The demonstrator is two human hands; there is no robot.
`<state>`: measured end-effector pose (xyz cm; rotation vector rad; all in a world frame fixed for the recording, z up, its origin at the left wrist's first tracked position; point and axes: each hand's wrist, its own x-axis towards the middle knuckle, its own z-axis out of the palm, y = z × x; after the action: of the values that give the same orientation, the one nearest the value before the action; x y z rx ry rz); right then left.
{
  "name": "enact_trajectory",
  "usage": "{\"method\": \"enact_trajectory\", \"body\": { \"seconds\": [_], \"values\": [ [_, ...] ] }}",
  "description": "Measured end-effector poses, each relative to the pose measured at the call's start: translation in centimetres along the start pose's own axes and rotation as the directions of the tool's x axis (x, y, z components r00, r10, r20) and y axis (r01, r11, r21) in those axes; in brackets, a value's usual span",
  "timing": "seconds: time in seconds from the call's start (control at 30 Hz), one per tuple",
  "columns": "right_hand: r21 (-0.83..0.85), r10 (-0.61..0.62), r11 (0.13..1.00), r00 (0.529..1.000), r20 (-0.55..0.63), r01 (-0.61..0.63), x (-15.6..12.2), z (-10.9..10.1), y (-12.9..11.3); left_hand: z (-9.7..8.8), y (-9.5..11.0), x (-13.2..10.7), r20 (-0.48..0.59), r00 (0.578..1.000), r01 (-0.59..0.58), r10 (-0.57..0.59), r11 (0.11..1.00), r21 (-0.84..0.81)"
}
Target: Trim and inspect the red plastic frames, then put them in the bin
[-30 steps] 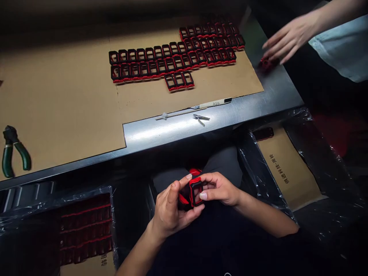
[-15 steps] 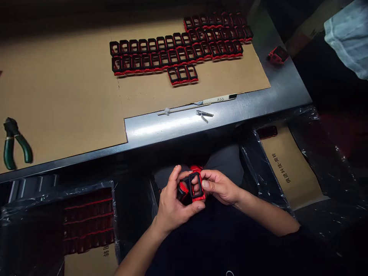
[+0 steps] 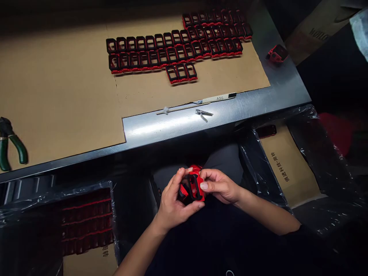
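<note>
Between my hands, over my lap, is a small red and black plastic frame point(image 3: 197, 191) with an opening through its middle. My left hand point(image 3: 175, 199) is curled around it from the left, thumb at its lower edge and fingertips near its top. On the other side, my right hand point(image 3: 220, 186) pinches the frame's right edge between thumb and fingers. A second red and black piece point(image 3: 183, 191) sits inside my left palm, partly hidden. Behind my fingers another red part point(image 3: 195, 168) shows on my lap, mostly covered.
Rows of matching frames point(image 3: 143, 59) stand on cardboard point(image 3: 71, 103) over a metal bench point(image 3: 155, 126). Pliers point(image 3: 13, 145), a marked knife-like tool point(image 3: 218, 98), a thin stick point(image 3: 172, 110) and nail clippers point(image 3: 204, 112) lie nearby. Plastic-lined bins point(image 3: 113, 214) flank me; a person's light sleeve point(image 3: 360, 32) is at right.
The frame in my hands has turned, so its side shows more and its opening looks narrower. The view has shifted slightly. The light cloth at upper right has moved further right.
</note>
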<state>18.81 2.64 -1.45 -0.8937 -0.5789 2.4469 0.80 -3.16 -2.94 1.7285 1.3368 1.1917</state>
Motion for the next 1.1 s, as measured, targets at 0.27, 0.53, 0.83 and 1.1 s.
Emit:
{"method": "enact_trajectory", "body": {
  "seconds": [0.27, 0.53, 0.83, 1.1],
  "values": [
    [-0.525, -0.239, 0.827, 0.971, -0.006, 0.200, 1.2, -0.3, -3.6, -1.0, 0.0, 0.1, -0.043, 0.997, 0.066, -0.071, 0.991, -0.112],
    [-0.971, -0.843, -0.140, 0.538, 0.014, -0.195, 7.3, -3.1, -12.9, -0.8, 0.4, -0.5, -0.125, 0.977, 0.143, -0.174, 0.964, -0.224],
    [-0.959, -0.651, -0.007, 0.726, 0.221, 0.285, -0.7, -2.5, -7.3, -0.9, 1.6, 0.5, -0.063, 0.998, 0.019, -0.025, 0.996, -0.088],
    [-0.838, -0.639, -0.026, 0.636, 0.433, 0.545, -5.4, -0.6, -1.9, -0.4, 1.3, 1.0, 0.092, 0.992, -0.073, 0.084, 0.991, -0.111]
  ]
}}
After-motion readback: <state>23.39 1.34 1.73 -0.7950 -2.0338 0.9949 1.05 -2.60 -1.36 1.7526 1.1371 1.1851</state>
